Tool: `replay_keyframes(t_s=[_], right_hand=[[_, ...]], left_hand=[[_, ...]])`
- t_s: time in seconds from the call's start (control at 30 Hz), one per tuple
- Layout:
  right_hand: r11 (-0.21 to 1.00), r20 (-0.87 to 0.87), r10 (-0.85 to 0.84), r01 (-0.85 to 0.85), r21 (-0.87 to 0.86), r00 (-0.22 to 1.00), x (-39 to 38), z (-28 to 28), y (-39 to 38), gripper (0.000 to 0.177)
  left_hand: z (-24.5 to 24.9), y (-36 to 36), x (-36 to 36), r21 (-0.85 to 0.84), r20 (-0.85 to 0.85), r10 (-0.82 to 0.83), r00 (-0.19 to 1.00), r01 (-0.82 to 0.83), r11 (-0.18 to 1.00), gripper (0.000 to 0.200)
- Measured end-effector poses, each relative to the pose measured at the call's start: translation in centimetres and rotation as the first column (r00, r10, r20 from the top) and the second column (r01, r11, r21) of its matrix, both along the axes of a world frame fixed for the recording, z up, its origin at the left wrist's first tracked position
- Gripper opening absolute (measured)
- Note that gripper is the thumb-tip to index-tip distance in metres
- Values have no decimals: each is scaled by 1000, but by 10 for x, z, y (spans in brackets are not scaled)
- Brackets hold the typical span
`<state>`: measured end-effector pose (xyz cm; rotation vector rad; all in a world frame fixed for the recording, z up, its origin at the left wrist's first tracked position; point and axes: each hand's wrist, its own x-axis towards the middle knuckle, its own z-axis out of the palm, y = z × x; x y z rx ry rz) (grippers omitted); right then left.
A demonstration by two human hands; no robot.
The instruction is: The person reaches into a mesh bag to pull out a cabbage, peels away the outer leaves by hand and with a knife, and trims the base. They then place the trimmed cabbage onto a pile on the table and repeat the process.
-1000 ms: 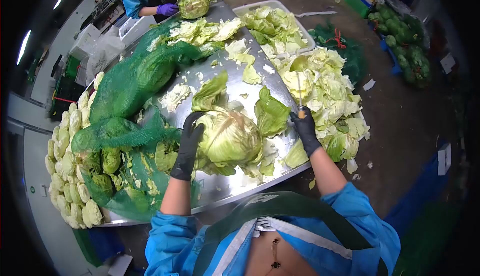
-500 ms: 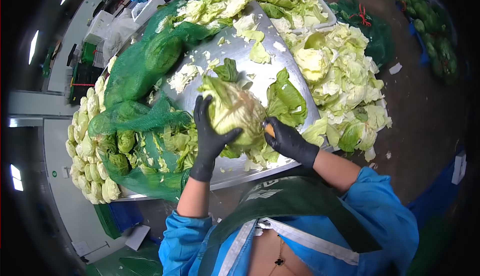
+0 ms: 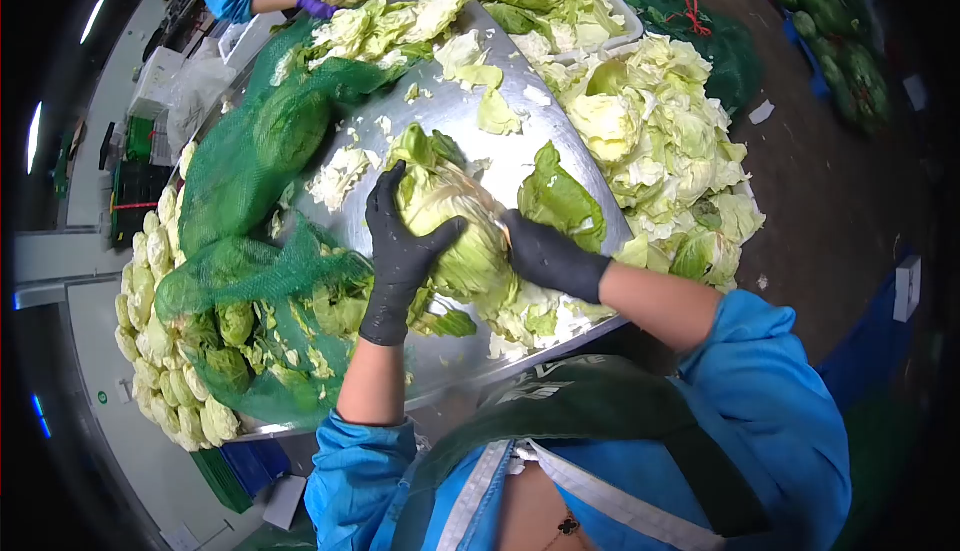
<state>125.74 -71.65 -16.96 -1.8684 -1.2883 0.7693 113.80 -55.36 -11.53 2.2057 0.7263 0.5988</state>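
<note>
Gripping a cabbage (image 3: 478, 267) over the metal surface (image 3: 555, 126) with the left hand (image 3: 402, 259); resting the curled right hand (image 3: 553, 256) against its right side, cannot tell around what. Set between green netting (image 3: 235, 191) and piled leaves (image 3: 665, 141).

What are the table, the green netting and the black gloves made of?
Table: apparently smooth metal, perhaps stainless steel, given its grey, reflective sheen.
Green netting: probably plastic; its fine, see-through mesh drapes in folds.
Black gloves: likely thin rubber, smooth, dull and close-fitting.
</note>
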Motion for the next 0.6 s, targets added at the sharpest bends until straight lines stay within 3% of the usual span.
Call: replay_keyframes(t_s=[0.03, 0.1, 0.17, 0.23, 0.33, 0.4, 0.43, 0.5, 0.57, 0.6], right_hand=[[985, -119, -14, -7, -170, 993, -1, 12, -4, 26], [997, -35, -24, 21, -72, 999, 5, -4, -6, 26], [999, 50, 53, -53, -4, 997, 23, -16, 7, 24], [989, 35, 112, -108, -102, 993, 25, -15, 12, 24], [991, -67, -41, 32, -128, 997, -1, 13, -9, 25], [968, -12, -13, 9, -252, 1000, 7, 10, -13, 26], [957, 15, 15, -10, -290, 1000, 13, 2, -4, 26], [985, 47, 72, -63, -162, 996, 25, -27, 27, 24], [973, 5, 121, -118, -201, 993, 23, -27, 20, 23], [982, -32, 51, -56, -178, 998, 9, -26, 11, 23]], left_hand=[[-1, 5, 2, 1, 5, -10, 1000, 10, 1000, 90], [-6, 9, 5, 110, -62, 11, 998, -4, 994, 88], [-9, 6, 4, 113, -60, 43, 997, -36, 993, 88], [-13, 13, 0, 97, -14, 106, 994, -104, 990, 86], [-14, 29, 11, -36, 37, 59, 998, -58, 998, 80], [-14, 27, 14, -70, 32, 64, 997, -62, 996, 80], [-13, 22, 13, 24, -4, 64, 998, -64, 998, 80], [-13, 13, 10, 158, -17, 97, 995, -94, 983, 79], [-15, 18, 6, 62, 47, 114, 992, -117, 991, 79], [-10, 20, 7, -62, 94, 71, 993, -65, 996, 80]])
